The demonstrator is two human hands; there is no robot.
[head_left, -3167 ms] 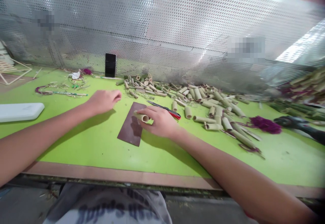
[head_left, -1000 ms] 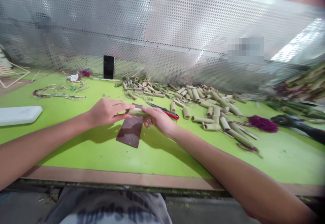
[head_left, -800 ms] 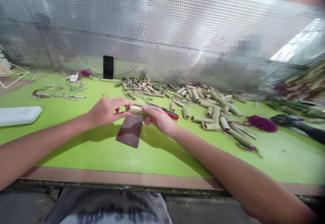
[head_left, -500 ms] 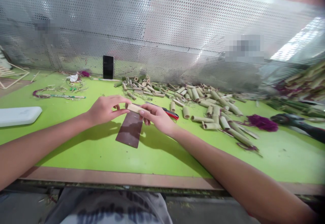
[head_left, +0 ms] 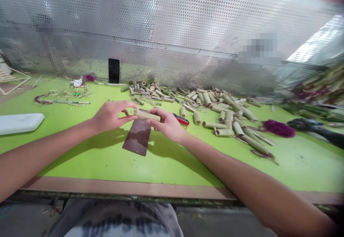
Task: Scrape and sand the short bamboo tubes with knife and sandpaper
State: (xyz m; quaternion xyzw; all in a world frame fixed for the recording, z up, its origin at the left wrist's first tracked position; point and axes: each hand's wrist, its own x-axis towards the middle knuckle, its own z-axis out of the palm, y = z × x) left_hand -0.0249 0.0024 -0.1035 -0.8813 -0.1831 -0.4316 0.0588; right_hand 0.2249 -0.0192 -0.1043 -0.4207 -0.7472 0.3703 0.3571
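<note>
Between my two hands is a short piece of bamboo (head_left: 146,115), held level above the bench. My left hand (head_left: 111,115) pinches its left end between thumb and fingers. Thumb and fingers of my right hand (head_left: 168,124) are closed around its right end. Below the piece lies a dark brown rectangular sheet (head_left: 137,138), perhaps sandpaper, partly in shadow. A red and black tool (head_left: 182,120) rests just behind my right hand, which hides part of it.
Many cut bamboo tubes (head_left: 206,99) are heaped behind and to the right. Purple twine (head_left: 279,127) and a dark power tool (head_left: 314,129) lie at the right. A phone (head_left: 114,71) leans on the perforated metal screen (head_left: 177,25). A white box (head_left: 21,123) sits at the left.
The bamboo piece has turned in my fingers, so a different side with a darker hollow now shows. My hands have stayed in nearly the same place.
</note>
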